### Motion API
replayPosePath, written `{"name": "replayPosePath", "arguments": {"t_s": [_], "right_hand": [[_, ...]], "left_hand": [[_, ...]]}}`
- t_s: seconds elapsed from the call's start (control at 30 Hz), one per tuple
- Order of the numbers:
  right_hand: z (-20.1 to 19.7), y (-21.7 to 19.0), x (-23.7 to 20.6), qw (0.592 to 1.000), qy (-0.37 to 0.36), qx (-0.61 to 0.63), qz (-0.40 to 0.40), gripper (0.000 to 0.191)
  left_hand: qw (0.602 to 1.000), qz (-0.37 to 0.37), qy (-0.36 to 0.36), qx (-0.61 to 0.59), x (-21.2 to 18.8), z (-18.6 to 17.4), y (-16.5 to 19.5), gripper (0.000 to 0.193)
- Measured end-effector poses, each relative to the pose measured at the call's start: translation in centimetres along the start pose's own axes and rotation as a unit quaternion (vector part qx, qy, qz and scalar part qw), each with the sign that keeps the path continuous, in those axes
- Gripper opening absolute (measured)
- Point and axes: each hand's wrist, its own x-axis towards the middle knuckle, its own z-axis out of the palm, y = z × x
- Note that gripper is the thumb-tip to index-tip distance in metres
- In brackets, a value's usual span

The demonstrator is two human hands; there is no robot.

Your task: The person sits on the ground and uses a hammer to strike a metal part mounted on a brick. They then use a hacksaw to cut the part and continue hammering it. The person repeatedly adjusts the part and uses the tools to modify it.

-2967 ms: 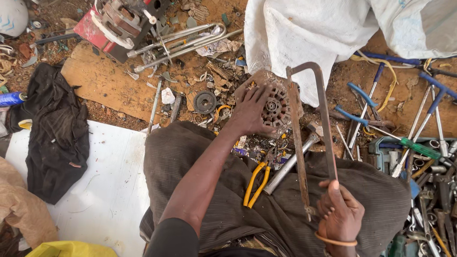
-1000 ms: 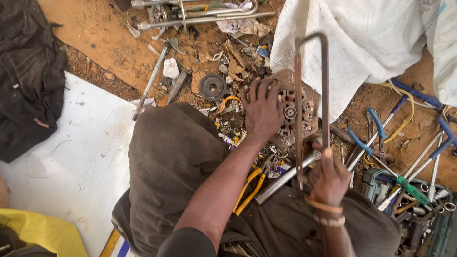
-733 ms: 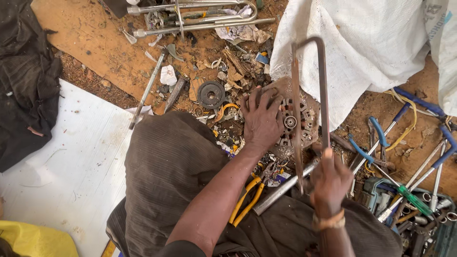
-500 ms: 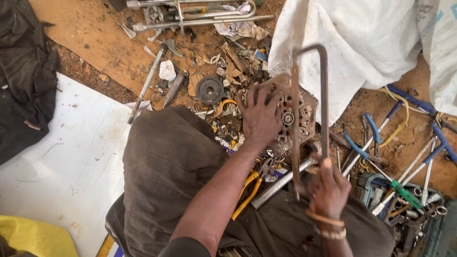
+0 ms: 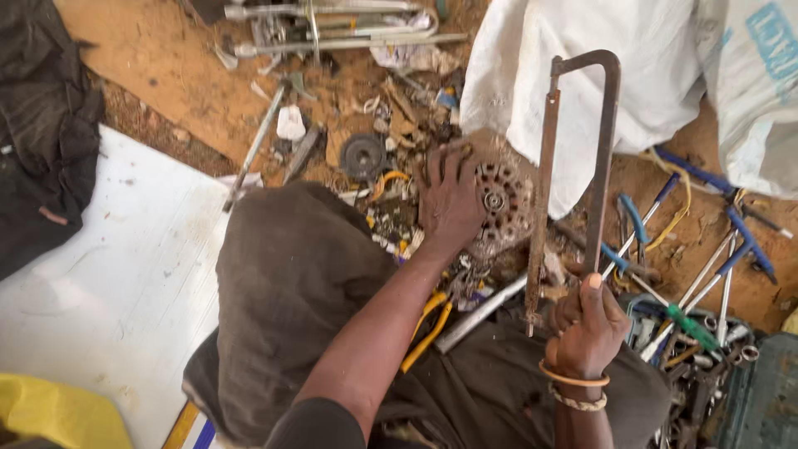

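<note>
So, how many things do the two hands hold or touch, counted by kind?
Hacksaw frame, gripped by the right hand: 1
Round rusty metal part, under the left hand: 1
Total: 2

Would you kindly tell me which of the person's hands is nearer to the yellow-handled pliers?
The left. The left hand rests on the round metal part, just above the yellow-handled pliers. The right hand grips the hacksaw farther off, to their right.
</note>
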Motion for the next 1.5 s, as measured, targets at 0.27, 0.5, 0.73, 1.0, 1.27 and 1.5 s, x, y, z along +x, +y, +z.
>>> {"name": "replayPosePath", "arguments": {"t_s": [0.27,0.5,0.73,1.0,1.27,1.5], "right_hand": [[-1.4,1.5,-7.1,0.998,0.03,-0.019,0.049,0.036],[-1.7,3.2,-7.0,0.995,0.041,-0.053,0.07,0.032],[-0.3,0.8,-5.3,0.99,0.025,-0.12,0.075,0.031],[3.9,6.1,6.6,0.975,-0.083,-0.181,-0.093,0.03],[-2.1,2.2,-1.0,0.992,-0.04,-0.087,0.084,0.027],[1.3,5.1,9.0,0.993,-0.048,-0.111,0.009,0.028]], "left_hand": [[0.993,0.042,0.094,-0.054,-1.9,1.6,-0.9,0.035],[0.998,0.017,0.06,-0.016,-1.4,-0.4,0.5,0.041],[0.999,-0.002,0.038,-0.024,0.1,0.9,-0.5,0.035],[0.999,-0.026,0.038,0.013,1.4,1.6,-0.1,0.041],[1.0,-0.021,0.008,0.01,1.3,1.2,-0.5,0.043],[0.999,0.014,0.027,0.03,2.3,2.2,-0.4,0.049]]}}
